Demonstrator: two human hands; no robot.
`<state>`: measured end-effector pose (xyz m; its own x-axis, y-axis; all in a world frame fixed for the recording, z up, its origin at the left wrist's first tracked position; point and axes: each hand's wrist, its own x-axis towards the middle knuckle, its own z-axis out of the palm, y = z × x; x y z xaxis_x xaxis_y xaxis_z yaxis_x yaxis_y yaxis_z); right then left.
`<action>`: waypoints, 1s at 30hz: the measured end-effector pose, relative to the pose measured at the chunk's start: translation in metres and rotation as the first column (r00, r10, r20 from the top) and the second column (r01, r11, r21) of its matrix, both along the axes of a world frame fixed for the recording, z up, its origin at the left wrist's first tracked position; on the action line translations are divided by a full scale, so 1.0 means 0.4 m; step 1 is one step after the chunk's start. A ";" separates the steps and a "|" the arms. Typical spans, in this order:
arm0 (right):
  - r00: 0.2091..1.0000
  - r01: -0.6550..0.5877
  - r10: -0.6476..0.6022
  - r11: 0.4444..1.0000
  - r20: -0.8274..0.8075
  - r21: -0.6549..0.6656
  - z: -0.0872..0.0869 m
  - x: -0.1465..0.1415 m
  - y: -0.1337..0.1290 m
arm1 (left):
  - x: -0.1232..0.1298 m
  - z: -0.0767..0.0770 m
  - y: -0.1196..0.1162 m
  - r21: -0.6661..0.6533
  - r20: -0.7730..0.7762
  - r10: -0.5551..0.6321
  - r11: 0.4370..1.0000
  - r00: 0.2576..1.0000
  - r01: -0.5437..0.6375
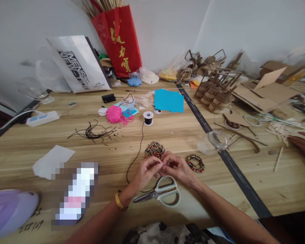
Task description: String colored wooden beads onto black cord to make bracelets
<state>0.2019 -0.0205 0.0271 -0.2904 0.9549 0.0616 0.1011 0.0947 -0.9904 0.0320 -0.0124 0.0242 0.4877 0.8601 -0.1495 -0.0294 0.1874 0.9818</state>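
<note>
My left hand [147,172] and my right hand [176,166] meet fingertip to fingertip, both pinched closed. Thin black cord [141,142] runs from a white spool [148,118], bends under my left wrist and leads up toward the fingers. Whatever else is in the pinch is too small to make out. Just beyond the fingertips lies a pile of multicoloured beads [154,149]. To the right of my right hand rests a coiled beaded bracelet [195,163]. Scissors with pale handles [169,200] lie below my hands, blades pointing left.
Pink yarn [114,114], blue sheets [169,100] and cut black cords [91,131] lie farther back. A phone-like pixelated object [76,195] is at left. Clear round containers [216,140] and small woven baskets [216,93] stand right. Another person's hand [303,144] shows at the right edge.
</note>
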 end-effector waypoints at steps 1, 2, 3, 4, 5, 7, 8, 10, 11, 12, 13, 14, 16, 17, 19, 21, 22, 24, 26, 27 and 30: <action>1.000 -0.004 0.004 1.000 0.010 -0.004 -0.001 0.003 -0.001 | -0.001 -0.001 0.002 0.049 -0.026 0.031 0.998 0.999 -0.030; 1.000 -0.009 0.009 1.000 0.020 -0.013 -0.004 0.006 -0.002 | -0.003 -0.001 0.004 0.093 -0.053 0.066 0.994 0.996 -0.061; 0.999 -0.016 0.017 0.999 0.029 -0.027 -0.009 0.008 -0.003 | -0.004 -0.001 0.006 0.126 -0.079 0.097 0.988 0.992 -0.087; 0.999 -0.024 0.026 0.999 0.036 -0.045 -0.014 0.010 -0.003 | -0.005 -0.001 0.008 0.142 -0.099 0.125 0.984 0.987 -0.111; 0.999 -0.030 0.033 0.998 0.040 -0.063 -0.020 0.013 -0.004 | -0.006 -0.001 0.009 0.141 -0.114 0.146 0.982 0.983 -0.129; 0.998 -0.043 0.047 0.994 0.038 -0.096 -0.031 0.017 -0.005 | -0.008 -0.001 0.013 0.117 -0.133 0.163 0.982 0.978 -0.148; 0.998 -0.048 0.052 0.993 0.032 -0.110 -0.036 0.019 -0.005 | -0.009 -0.001 0.014 0.108 -0.140 0.165 0.983 0.976 -0.151; 0.998 -0.065 0.067 0.989 0.010 -0.134 -0.042 0.025 -0.003 | -0.011 -0.004 0.018 0.111 -0.158 0.172 0.982 0.972 -0.155; 0.997 -0.075 0.076 0.986 -0.002 -0.146 -0.043 0.028 -0.002 | -0.012 -0.006 0.020 0.119 -0.165 0.175 0.980 0.971 -0.157; 0.996 -0.088 0.087 0.984 -0.013 -0.158 -0.043 0.031 0.000 | -0.013 -0.008 0.021 0.129 -0.171 0.176 0.979 0.969 -0.156; 0.995 -0.100 0.098 0.981 -0.020 -0.167 -0.042 0.035 0.001 | -0.014 -0.009 0.023 0.140 -0.176 0.174 0.979 0.969 -0.150; 0.994 -0.108 0.105 0.979 -0.022 -0.175 -0.041 0.037 0.002 | -0.014 -0.010 0.024 0.152 -0.183 0.164 0.979 0.969 -0.136; 0.995 -0.104 0.104 0.979 -0.012 -0.176 -0.036 0.039 0.003 | -0.014 -0.010 0.026 0.180 -0.200 0.129 0.979 0.971 -0.093; 0.995 -0.095 0.097 0.981 -0.002 -0.171 -0.035 0.039 0.002 | -0.013 -0.008 0.026 0.195 -0.214 0.111 0.978 0.970 -0.069; 0.997 -0.074 0.075 0.985 0.003 -0.153 -0.034 0.034 -0.001 | -0.011 -0.005 0.025 0.221 -0.249 0.085 0.975 0.965 -0.029; 0.999 -0.054 0.053 0.989 -0.006 -0.141 -0.037 0.026 -0.006 | -0.007 -0.003 0.024 0.240 -0.271 0.077 0.971 0.960 -0.010; 0.999 -0.046 0.045 0.989 -0.011 -0.141 -0.040 0.023 -0.008 | -0.006 -0.003 0.023 0.247 -0.272 0.075 0.969 0.959 -0.005; 0.999 -0.036 0.036 0.989 0.001 -0.141 -0.045 0.021 -0.010 | -0.005 -0.005 0.022 0.256 -0.263 0.071 0.967 0.962 -0.001; 0.998 -0.034 0.041 0.991 0.056 -0.132 -0.047 0.023 -0.009 | -0.006 -0.009 0.022 0.261 -0.259 0.066 0.965 0.964 0.004; 0.995 -0.033 0.044 0.993 0.088 -0.117 -0.045 0.025 -0.008 | -0.007 -0.013 0.022 0.261 -0.258 0.064 0.965 0.964 0.006; 0.985 -0.015 0.024 0.999 0.171 -0.052 -0.032 0.035 -0.002 | -0.014 -0.024 0.025 0.254 -0.243 0.074 0.967 0.967 -0.010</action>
